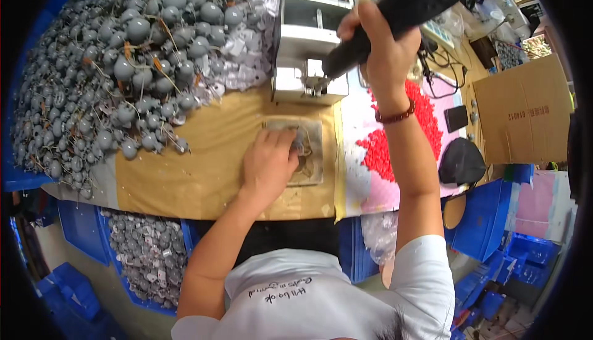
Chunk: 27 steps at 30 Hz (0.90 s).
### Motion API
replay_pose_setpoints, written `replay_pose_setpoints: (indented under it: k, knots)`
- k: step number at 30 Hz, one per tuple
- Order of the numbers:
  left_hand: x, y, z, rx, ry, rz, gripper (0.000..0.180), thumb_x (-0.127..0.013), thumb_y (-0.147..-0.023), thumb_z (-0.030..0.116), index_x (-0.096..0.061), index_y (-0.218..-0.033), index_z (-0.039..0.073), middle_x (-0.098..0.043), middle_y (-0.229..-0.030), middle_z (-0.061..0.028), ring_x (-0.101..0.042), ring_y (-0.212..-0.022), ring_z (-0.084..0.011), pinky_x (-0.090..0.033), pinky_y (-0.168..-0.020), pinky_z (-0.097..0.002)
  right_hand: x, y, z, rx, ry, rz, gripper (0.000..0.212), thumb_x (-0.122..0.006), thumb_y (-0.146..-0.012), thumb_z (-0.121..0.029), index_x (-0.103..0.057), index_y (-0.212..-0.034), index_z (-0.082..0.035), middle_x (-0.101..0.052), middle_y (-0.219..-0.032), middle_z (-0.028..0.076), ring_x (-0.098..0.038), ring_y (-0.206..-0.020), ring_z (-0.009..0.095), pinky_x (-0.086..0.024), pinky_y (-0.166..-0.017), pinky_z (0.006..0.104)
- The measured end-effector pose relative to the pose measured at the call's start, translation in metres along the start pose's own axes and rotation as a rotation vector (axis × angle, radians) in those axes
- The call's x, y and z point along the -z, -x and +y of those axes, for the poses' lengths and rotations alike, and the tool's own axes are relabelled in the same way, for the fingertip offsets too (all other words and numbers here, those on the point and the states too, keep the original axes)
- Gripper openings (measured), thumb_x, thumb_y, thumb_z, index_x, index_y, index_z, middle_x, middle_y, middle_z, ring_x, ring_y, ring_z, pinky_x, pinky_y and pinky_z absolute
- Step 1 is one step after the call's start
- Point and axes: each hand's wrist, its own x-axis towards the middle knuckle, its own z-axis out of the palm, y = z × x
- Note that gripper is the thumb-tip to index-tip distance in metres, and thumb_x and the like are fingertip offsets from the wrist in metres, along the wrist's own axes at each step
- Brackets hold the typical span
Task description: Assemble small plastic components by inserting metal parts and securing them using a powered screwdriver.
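My right hand (390, 52) is wrapped round a black electric screwdriver (401, 12), raised over the back of the table. Its front end points down left at the metal outlet (316, 80) of a white box-shaped machine (293, 86), which looks like a screw feeder. My left hand (270, 159) rests lower on the table, fingertips bent round a small grey part (299, 142). That part sits on a square plate-like fixture (314, 170), and my fingers hide some of it.
A large heap of grey rounded parts with wires (136, 62) fills the left. Small red pieces (426, 117) lie on the right, near a phone (456, 119), a black rounded object (462, 162) and a cardboard box (525, 111). Below the table's front edge stands a crate of grey parts (148, 253).
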Motion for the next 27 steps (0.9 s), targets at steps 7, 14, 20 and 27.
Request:
replay_pose_setpoints:
  k: [7,14,20,27]
  knots:
    - [-0.01,0.005,-0.007,-0.02,-0.009,0.029,0.033,-0.072,-0.078,0.011,-0.065,-0.11,0.006,-0.066,-0.103,-0.012,-0.059,-0.101,-0.0335,-0.051,-0.084,-0.0436,-0.031,0.018,0.015,-0.158,-0.095,-0.06,0.01,-0.069,-0.09,-0.006,-0.063,-0.09,0.003,-0.063,-0.065,0.005,-0.06,-0.052,0.013,-0.048,-0.05,0.0277]
    - [-0.014,0.003,-0.009,-0.053,-0.022,0.07,0.036,-0.072,-0.078,0.012,-0.065,-0.113,0.007,-0.066,-0.104,-0.0112,-0.059,-0.1,-0.0333,-0.05,-0.084,-0.0428,-0.021,0.053,0.024,-0.313,-0.147,-0.067,0.019,-0.069,-0.091,-0.01,-0.058,-0.102,0.001,-0.061,-0.069,0.004,-0.059,-0.054,0.013,-0.048,-0.052,0.0275]
    - [-0.017,0.008,-0.01,-0.031,-0.053,0.059,0.033,-0.072,-0.078,0.014,-0.065,-0.109,0.007,-0.066,-0.101,-0.0083,-0.059,-0.096,-0.0306,-0.051,-0.08,-0.0419,-0.028,0.101,-0.01,-0.365,-0.33,-0.012,0.046,-0.069,-0.091,-0.005,-0.047,-0.131,0.004,-0.061,-0.071,0.005,-0.06,-0.057,0.015,-0.05,-0.054,0.0307]
    - [-0.022,0.008,-0.011,-0.036,-0.07,0.082,0.028,-0.072,-0.078,0.016,-0.063,-0.103,0.008,-0.064,-0.096,-0.0063,-0.059,-0.095,-0.0295,-0.051,-0.076,-0.0422,-0.027,0.118,0.009,-0.314,-0.328,-0.014,0.048,-0.069,-0.089,0.0,-0.048,-0.132,0.004,-0.063,-0.073,0.005,-0.061,-0.059,0.014,-0.049,-0.056,0.0293]
